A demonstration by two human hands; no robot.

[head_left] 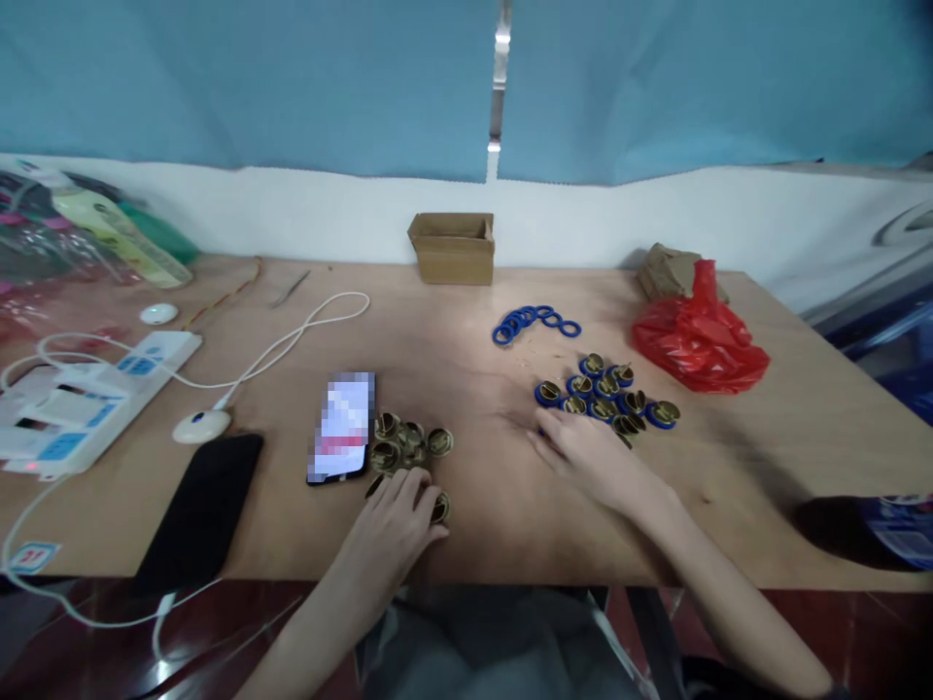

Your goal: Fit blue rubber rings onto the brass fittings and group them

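My left hand rests over the near end of a cluster of round brass-coloured pieces with small metal tabs. Its fingers are bent, and one brass-coloured piece shows between thumb and forefinger. On the right, more of these brass-coloured pieces sit in blue rings in a loose group. My right hand lies at the near left edge of that group, fingers curled toward the tabletop. A bit of blue shows by its fingertips; what they hold, if anything, is hidden.
Loose blue rings lie behind the right group. A phone with a lit screen borders the left cluster. Around them are a dark phone, a power strip, a cardboard box, a red plastic bag and a dark bottle.
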